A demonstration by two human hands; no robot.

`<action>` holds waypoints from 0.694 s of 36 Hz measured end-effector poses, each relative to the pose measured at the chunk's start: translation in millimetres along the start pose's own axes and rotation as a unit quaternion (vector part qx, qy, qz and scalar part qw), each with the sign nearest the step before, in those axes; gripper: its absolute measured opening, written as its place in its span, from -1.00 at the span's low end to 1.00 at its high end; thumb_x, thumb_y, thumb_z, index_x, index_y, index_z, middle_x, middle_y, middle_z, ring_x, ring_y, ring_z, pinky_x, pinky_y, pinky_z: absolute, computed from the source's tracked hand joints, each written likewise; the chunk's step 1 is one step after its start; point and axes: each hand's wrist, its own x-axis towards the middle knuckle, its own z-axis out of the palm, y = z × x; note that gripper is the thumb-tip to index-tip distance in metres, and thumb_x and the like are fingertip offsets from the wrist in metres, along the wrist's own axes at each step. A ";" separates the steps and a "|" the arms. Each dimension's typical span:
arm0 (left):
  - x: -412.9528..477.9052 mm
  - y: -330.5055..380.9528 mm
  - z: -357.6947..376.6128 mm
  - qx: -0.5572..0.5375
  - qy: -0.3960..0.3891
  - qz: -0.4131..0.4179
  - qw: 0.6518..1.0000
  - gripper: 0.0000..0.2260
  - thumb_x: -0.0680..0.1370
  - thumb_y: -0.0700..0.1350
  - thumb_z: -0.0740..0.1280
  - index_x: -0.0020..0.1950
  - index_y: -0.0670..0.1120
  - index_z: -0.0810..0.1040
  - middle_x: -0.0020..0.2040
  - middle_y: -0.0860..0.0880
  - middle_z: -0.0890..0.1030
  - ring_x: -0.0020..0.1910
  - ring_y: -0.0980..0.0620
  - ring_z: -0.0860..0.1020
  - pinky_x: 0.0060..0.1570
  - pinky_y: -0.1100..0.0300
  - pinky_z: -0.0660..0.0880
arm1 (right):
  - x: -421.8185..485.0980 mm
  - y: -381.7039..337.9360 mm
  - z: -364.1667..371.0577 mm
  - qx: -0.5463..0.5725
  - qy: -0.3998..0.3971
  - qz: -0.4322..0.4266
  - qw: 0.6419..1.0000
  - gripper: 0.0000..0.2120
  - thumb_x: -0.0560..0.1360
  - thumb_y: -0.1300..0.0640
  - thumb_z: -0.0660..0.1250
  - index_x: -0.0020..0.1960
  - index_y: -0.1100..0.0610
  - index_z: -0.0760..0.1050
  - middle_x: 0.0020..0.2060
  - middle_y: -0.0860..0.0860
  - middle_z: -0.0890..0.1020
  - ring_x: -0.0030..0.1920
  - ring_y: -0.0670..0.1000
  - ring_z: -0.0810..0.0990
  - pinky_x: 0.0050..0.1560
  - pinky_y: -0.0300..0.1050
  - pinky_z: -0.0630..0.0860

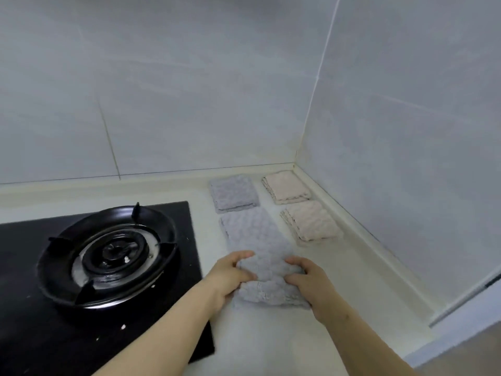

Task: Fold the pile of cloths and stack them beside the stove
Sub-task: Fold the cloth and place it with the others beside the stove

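A long grey cloth (254, 237) lies as a strip on the pale counter (271, 343), just right of the black stove (113, 256). My left hand (230, 275) pinches its near left edge and my right hand (309, 283) pinches its near right edge; the near end is lifted and bunched between them. Behind it a folded grey cloth (234, 193) lies flat by the back wall. Two folded beige cloths sit to the right: one (286, 187) in the corner, one (311, 222) in front of it.
The burner ring (108, 256) with its black pan supports fills the left. Tiled walls close the back and right side, meeting in a corner (295, 164). The counter's right edge drops off at the lower right.
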 end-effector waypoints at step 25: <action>63.8 -21.8 202.0 0.297 0.080 0.020 0.951 -0.44 0.45 -0.26 0.36 0.42 -0.02 0.30 0.13 -0.02 0.46 -0.06 0.08 0.48 -0.08 0.35 0.41 | 101.0 56.3 -176.5 -0.255 -0.033 -0.102 0.961 -0.57 0.45 0.25 0.27 0.32 0.12 0.42 0.35 0.05 0.28 0.20 0.03 0.45 0.13 -0.11 0.46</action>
